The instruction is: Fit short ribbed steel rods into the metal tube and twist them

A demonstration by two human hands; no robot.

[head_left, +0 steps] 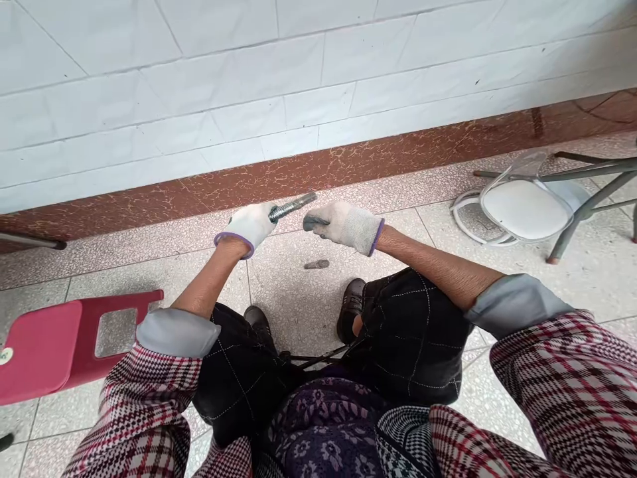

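A threaded metal rod [292, 207], like a stud bolt, points up and to the right from my left hand [253, 222], whose gloved fingers are wrapped round its lower end. The thread shows near the grip, and the far end looks smoother and duller. Just right of that end is my right hand [339, 223], apart from the rod, in a white glove with a dark grey coating. Its fingers are curled and pressed together; whatever they hold, if anything, is hidden. Below, between my shoes, a short metal piece [317, 264] lies on the tiled floor [293, 299].
A red plastic stool [44, 345] lies at my left. On the right are a small white-seated chair [527, 209] and the metal legs [592, 206] of some furniture. Ahead runs a white tiled wall [298, 73] with a brown skirting [223, 174]. A dark metal leg [34, 240] juts in at the left edge.
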